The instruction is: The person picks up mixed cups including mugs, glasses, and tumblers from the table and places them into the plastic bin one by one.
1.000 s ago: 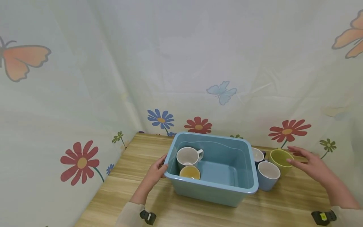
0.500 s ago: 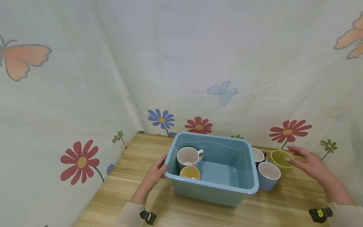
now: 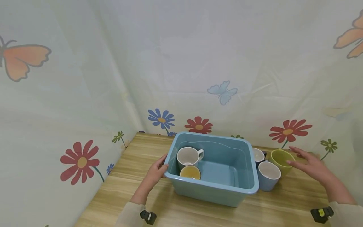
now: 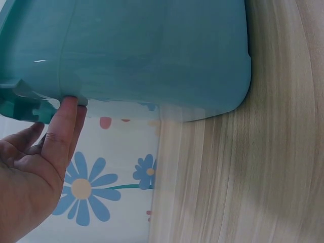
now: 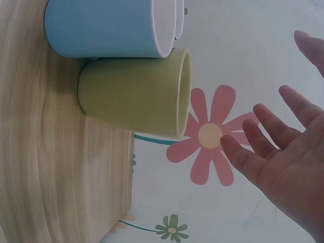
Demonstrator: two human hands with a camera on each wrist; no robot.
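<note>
My left hand (image 3: 156, 170) holds the left rim of a blue plastic bin (image 3: 210, 192), thumb at the rim and fingers below it against the outer wall. In the left wrist view, fingertips (image 4: 68, 104) touch the bin's side. Inside the bin, at its left end, stand a white mug (image 3: 187, 156) and a yellow-lined cup (image 3: 190, 172). My right hand (image 3: 312, 164) hovers beside a green cup (image 3: 280, 159), fingers spread, holding nothing. The right wrist view shows a gap between that hand and the green cup (image 5: 134, 93).
Next to the green cup stand a light blue mug (image 3: 267, 178) and a dark mug with a white inside (image 3: 258, 155), partly hidden by the bin. All rest on a wooden table (image 3: 153, 205). A flowered white curtain (image 3: 181, 63) hangs behind and to the left.
The right hand shifts only slightly beside the green cup. The left hand, the bin and the cups stay where they were.
</note>
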